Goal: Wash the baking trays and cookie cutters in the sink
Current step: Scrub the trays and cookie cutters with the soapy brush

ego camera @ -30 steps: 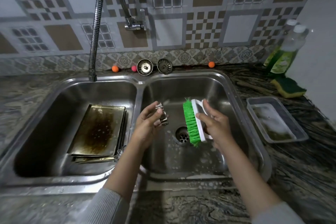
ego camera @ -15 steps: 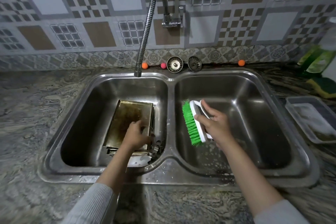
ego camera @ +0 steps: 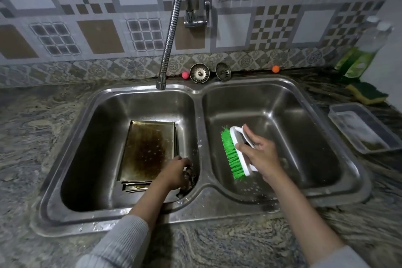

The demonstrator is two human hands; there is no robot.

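Observation:
A stack of stained metal baking trays (ego camera: pixel 148 150) lies flat in the left basin of the steel double sink (ego camera: pixel 200 113). Small metal cookie cutters (ego camera: pixel 191 177) sit heaped in that basin's near right corner, partly hidden by my left hand (ego camera: pixel 174 172), whose fingers curl down onto them. Over the right basin my right hand (ego camera: pixel 261 154) grips the white handle of a scrub brush (ego camera: pixel 230 156), its green bristles facing left.
The flexible faucet hose (ego camera: pixel 171 28) hangs over the left basin's back rim. Two sink strainers (ego camera: pixel 199 73) and small coloured balls (ego camera: pixel 275 69) line the back ledge. At right are dish soap bottles (ego camera: pixel 361 59), a sponge (ego camera: pixel 367 93) and a clear plastic container (ego camera: pixel 361 128).
My left hand carried a cookie cutter from over the right basin down into the left basin's near right corner. The brush hand stayed over the right basin. The view shifted left.

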